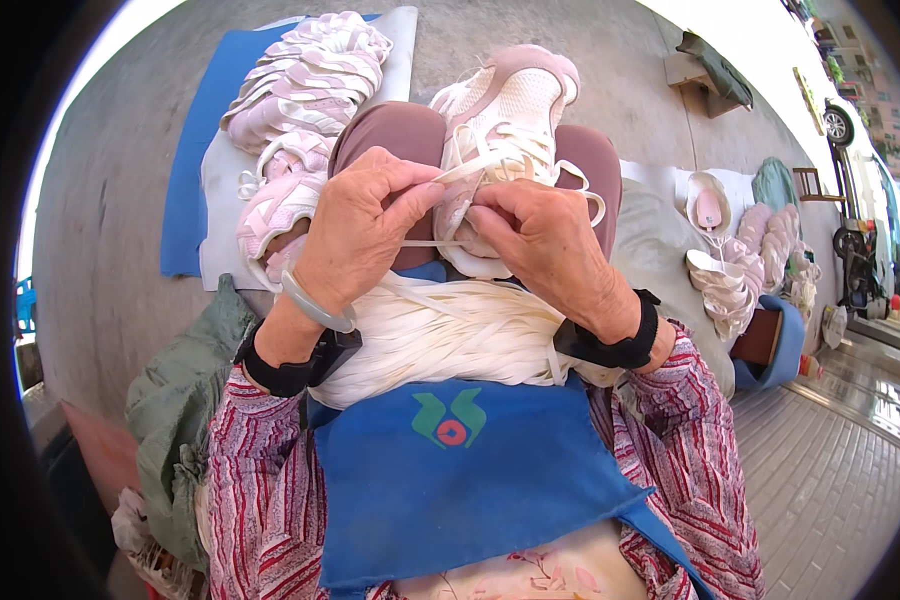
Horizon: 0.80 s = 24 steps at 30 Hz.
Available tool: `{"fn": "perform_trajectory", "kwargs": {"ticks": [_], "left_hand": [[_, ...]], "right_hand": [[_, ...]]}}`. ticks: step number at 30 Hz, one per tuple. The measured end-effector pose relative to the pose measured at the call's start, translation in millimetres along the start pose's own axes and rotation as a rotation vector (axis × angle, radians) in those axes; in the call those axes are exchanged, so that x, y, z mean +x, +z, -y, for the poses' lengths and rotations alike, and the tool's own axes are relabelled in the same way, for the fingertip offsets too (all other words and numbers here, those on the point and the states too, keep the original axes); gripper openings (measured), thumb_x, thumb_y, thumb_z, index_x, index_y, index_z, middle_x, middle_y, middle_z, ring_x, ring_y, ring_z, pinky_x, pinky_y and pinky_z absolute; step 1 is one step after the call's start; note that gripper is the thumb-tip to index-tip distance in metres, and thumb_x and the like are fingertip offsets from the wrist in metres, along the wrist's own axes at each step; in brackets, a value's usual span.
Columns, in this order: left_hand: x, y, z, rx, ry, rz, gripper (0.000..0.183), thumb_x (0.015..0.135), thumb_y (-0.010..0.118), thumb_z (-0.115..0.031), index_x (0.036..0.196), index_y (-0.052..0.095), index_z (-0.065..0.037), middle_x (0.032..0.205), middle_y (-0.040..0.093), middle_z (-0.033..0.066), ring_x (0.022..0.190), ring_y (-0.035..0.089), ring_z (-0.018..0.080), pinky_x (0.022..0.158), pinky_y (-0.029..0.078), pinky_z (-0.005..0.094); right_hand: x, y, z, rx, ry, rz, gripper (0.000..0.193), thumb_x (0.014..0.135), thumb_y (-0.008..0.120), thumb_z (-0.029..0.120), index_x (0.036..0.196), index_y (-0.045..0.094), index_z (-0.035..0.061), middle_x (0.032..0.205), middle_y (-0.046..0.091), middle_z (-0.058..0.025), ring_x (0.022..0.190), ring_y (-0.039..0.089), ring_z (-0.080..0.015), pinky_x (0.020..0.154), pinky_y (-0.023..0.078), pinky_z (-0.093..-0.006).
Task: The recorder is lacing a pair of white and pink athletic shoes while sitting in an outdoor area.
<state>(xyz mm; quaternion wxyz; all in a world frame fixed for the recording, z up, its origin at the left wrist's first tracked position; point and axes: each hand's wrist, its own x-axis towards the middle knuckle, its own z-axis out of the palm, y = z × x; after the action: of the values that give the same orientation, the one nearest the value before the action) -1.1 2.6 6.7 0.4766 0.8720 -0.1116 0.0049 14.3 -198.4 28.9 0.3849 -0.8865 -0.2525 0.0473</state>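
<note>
Lying on my knees [395,130], the sneaker [515,85] has its lace [478,166] at the front of my left hand [365,220], which pinches it; it looks light and limp, best held near its tip. My right hand [550,240] presses its fingertips together beside the sneaker, on what I can't tell. Left of the sneaker, nearer me, slumps a green sack [180,375], contents hidden.

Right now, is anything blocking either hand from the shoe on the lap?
Nothing visible: the left hand pinches a white lace over the shoe, and the right hand is at the shoe too.

Grey concrete floor [120,180], paved strip [790,480] at right, low wooden stand [684,70], bright daylight
</note>
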Motion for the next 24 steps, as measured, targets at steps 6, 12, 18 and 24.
{"fn": "perform_trajectory", "kwargs": {"ticks": [6, 12, 18, 24], "left_hand": [[4, -7, 0, -0.867, -0.517, 0.086, 0.028, 0.092, 0.065, -0.02, 0.11, 0.066, 0.001, 0.086, 0.067, 0.0041, 0.076, 0.063, 0.0078, 0.069, 0.053, 0.0194], [1, 0, 3, -0.976, -0.497, 0.092, 0.019, 0.091, 0.064, -0.01, 0.107, 0.06, -0.001, 0.093, 0.065, 0.0035, 0.078, 0.065, 0.0078, 0.071, 0.057, 0.0206], [5, 9, 5, -0.825, -0.395, 0.051, 0.013, 0.091, 0.063, -0.007, 0.102, 0.058, -0.001, 0.09, 0.064, 0.0037, 0.079, 0.065, 0.0092, 0.071, 0.056, 0.0207], [7, 15, 6, -0.737, -0.333, -0.009, 0.012, 0.091, 0.064, -0.008, 0.098, 0.056, -0.001, 0.087, 0.063, 0.0031, 0.077, 0.064, 0.0081, 0.069, 0.055, 0.0204]], "right_hand": [[0, -2, 2, 0.003, 0.024, 0.024, 0.014, 0.083, 0.058, 0.011, 0.08, 0.063, -0.0022, 0.074, 0.062, -0.0192, 0.07, 0.062, -0.0357, 0.064, 0.049, -0.0407], [0, -1, 1, 0.025, 0.037, 0.003, 0.013, 0.083, 0.059, 0.01, 0.08, 0.062, -0.0026, 0.075, 0.062, -0.0194, 0.07, 0.063, -0.0357, 0.064, 0.05, -0.0407], [1, -2, 2, -0.001, 0.043, 0.021, 0.013, 0.084, 0.059, 0.01, 0.08, 0.063, -0.002, 0.074, 0.062, -0.0193, 0.069, 0.062, -0.0354, 0.063, 0.049, -0.0411], [0, -2, 3, 0.002, 0.046, 0.019, 0.012, 0.083, 0.06, 0.01, 0.079, 0.062, -0.0016, 0.073, 0.061, -0.0183, 0.069, 0.062, -0.0346, 0.063, 0.049, -0.0409]]}}
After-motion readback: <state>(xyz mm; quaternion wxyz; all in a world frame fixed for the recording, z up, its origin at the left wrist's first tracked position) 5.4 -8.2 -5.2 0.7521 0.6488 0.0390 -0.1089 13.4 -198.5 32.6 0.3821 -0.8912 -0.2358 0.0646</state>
